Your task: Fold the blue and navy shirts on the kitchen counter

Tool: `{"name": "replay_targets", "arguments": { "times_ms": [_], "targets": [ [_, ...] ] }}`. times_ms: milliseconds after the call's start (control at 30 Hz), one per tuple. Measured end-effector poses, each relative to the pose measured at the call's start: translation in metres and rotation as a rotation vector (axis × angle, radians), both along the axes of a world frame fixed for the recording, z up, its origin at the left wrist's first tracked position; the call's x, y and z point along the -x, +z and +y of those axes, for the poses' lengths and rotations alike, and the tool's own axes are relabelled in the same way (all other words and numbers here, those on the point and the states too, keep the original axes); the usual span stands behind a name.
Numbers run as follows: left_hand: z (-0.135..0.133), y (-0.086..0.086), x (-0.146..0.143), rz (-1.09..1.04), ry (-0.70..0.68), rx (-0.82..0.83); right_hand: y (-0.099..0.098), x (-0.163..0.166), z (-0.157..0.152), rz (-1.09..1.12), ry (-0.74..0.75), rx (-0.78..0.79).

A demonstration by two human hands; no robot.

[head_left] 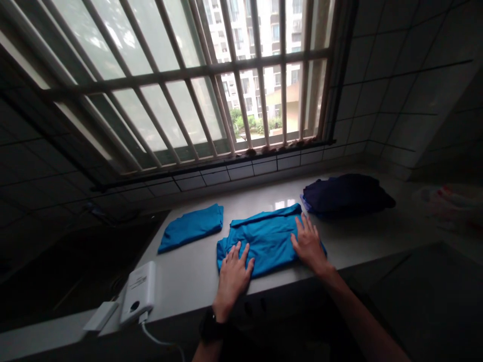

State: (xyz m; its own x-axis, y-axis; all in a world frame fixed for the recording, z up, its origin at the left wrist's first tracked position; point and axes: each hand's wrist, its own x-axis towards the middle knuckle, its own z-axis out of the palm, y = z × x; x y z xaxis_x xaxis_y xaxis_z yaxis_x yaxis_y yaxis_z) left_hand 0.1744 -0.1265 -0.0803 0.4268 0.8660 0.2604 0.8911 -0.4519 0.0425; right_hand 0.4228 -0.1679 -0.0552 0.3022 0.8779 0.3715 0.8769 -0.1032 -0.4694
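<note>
A blue garment, partly folded into a rough rectangle, lies on the pale countertop. My left hand rests flat on its near left part with the fingers spread. On its right end lies my right hand, fingers also stretched out and apart. Neither hand grips the cloth. To the left sits a second blue garment, folded into a smaller flat bundle, apart from the first. What kind of garments they are does not show.
A dark navy cloth pile sits at the back right. At the front left stands a white device with a cable, beside a smaller white block. The dark sink lies further left. A barred window rises behind.
</note>
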Motion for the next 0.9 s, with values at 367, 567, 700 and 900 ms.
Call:
{"name": "replay_targets", "arguments": {
  "times_ms": [367, 567, 700, 900],
  "targets": [
    [-0.078, 0.017, 0.012, -0.022, -0.047, -0.003, -0.013, 0.005, -0.021, -0.047, 0.623, 0.259],
    [-0.065, -0.004, 0.07, 0.012, -0.28, -0.114, -0.022, 0.018, -0.062, -0.107, 0.809, 0.118],
    [-0.066, -0.026, 0.08, -0.008, -0.265, -0.184, -0.053, 0.042, -0.083, -0.168, 0.665, -0.126],
    [-0.056, 0.022, 0.097, -0.121, -0.368, -0.132, -0.039, 0.053, -0.09, 0.095, 0.683, -0.253]
  ]
}}
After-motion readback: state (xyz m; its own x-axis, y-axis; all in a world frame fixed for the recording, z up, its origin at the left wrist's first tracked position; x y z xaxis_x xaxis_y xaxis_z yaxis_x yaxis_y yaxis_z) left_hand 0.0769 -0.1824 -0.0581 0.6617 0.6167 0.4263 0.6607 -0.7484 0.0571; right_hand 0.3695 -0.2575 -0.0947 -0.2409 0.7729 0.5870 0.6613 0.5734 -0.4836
